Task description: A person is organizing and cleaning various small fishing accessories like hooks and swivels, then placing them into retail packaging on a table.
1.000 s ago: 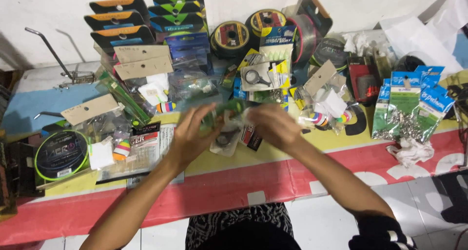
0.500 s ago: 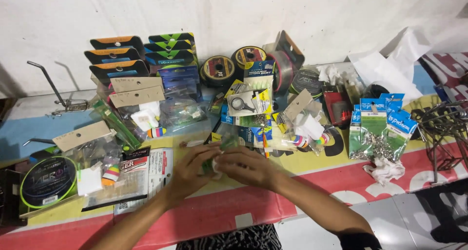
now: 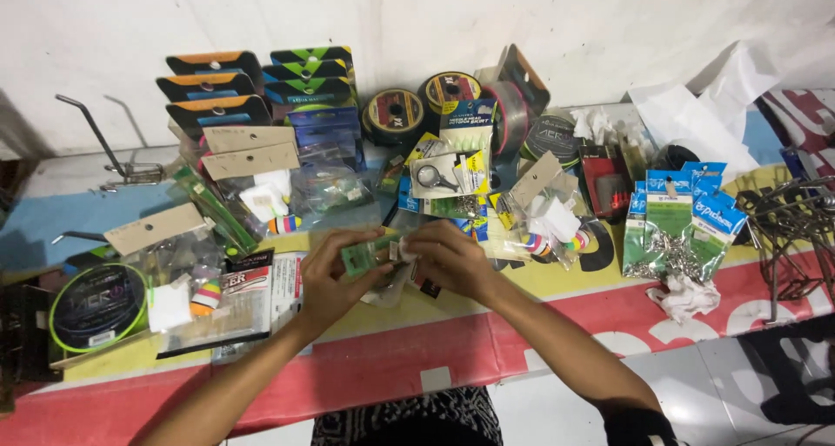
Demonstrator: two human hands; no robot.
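Observation:
My left hand and my right hand meet over the middle of the table and together grip a small clear packet with a green card. The left fingers pinch its left end, the right fingers its right end. More clear packets lie flat on the table just below it. Both forearms reach in from the bottom edge.
Fishing goods cover the table: line spools at the back wall, stacked carded packs back left, a green-rimmed spool front left, green and blue bags of metal parts right, a wire rack far right.
The green packet has turned flatter and risen slightly between my hands. The view has shifted a little, with the table items sitting higher in the picture than half a second ago.

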